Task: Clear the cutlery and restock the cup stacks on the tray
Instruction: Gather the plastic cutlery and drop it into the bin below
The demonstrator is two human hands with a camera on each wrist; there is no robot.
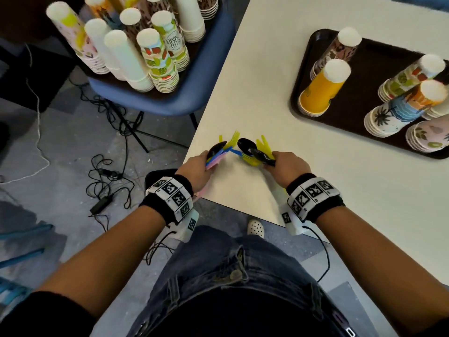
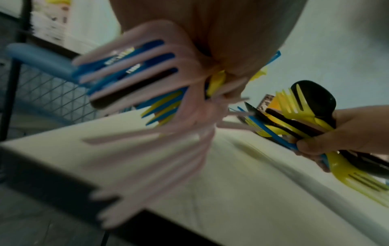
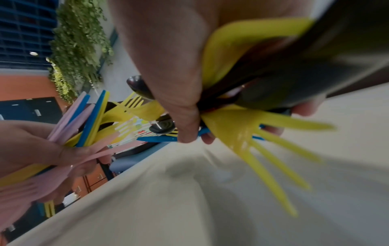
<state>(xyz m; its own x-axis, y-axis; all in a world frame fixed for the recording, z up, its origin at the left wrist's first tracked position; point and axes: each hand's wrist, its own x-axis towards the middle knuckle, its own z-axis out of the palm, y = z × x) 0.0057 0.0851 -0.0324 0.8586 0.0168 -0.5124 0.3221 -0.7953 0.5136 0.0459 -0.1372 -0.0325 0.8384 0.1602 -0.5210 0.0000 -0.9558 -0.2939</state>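
A: Largest first?
B: Table [image 1: 315,166]; tray [image 1: 359,93] of cup stacks [image 1: 323,91] far right.
A: Hands?
B: Left hand [image 1: 194,170] and right hand [image 1: 286,169] each clamp a cutlery bundle [image 1: 255,152] at the near corner; merge bundles, probably handles aligned.

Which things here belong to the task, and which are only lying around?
Belong:
left hand gripping cutlery bundle
right hand gripping second cutlery bundle
tray with cup stacks
spare cup stacks on blue chair

Lying about:
floor cables
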